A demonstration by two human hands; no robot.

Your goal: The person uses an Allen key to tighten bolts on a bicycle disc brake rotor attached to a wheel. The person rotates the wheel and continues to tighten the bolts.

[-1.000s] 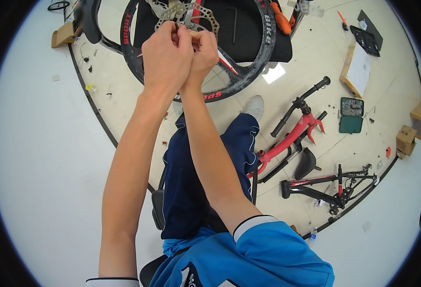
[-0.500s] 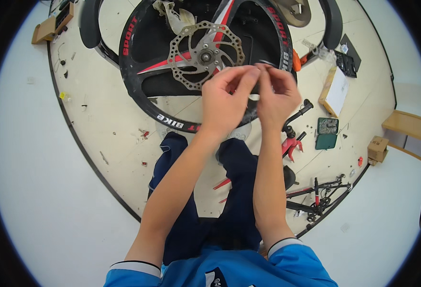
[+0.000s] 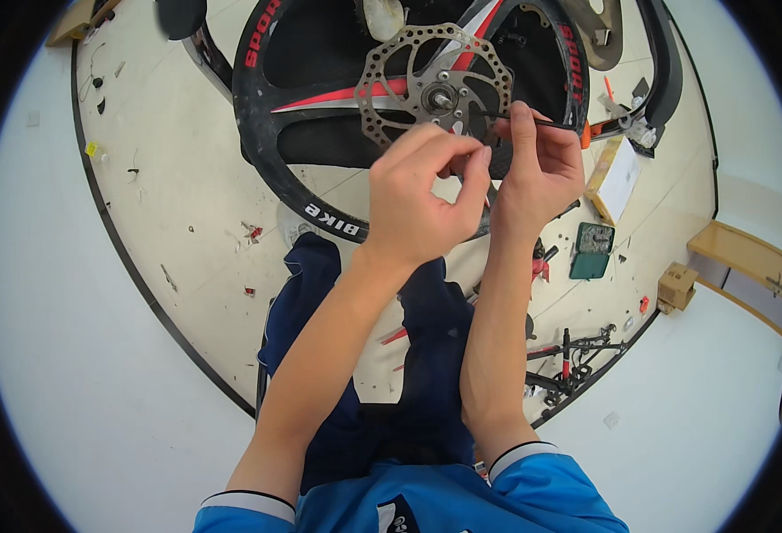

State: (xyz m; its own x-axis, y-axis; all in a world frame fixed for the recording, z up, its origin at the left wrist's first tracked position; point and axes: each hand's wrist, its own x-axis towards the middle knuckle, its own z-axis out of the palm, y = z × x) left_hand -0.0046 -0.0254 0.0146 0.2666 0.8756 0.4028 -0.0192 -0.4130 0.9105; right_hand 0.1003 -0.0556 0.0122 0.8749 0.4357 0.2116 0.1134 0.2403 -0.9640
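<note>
A black spoked bicycle wheel (image 3: 271, 169) with red and white accents lies in front of me. Bolted around its hub is a silver disc brake rotor (image 3: 375, 118), drilled with many holes. My right hand (image 3: 542, 173) is closed on a thin black hex key (image 3: 497, 115), pinched between thumb and fingers, its tip pointing left towards the rotor's bolts. My left hand (image 3: 426, 191) hovers over the near side of the rotor, thumb and index finger pressed together. Whatever is in that pinch, if anything, is too small to make out.
A dark cushioned stool or chair seat (image 3: 320, 147) lies under the wheel, with curved armrests (image 3: 662, 62) beside it. At right are a green case (image 3: 591, 253), a white-topped box (image 3: 615, 182), a cardboard box (image 3: 677, 286) and a bicycle frame (image 3: 577, 355). Small scraps litter the floor.
My hands, together at the fingertips before, have parted slightly. The right has moved right and now shows the hex key. The wheel sits farther right and higher in view.
</note>
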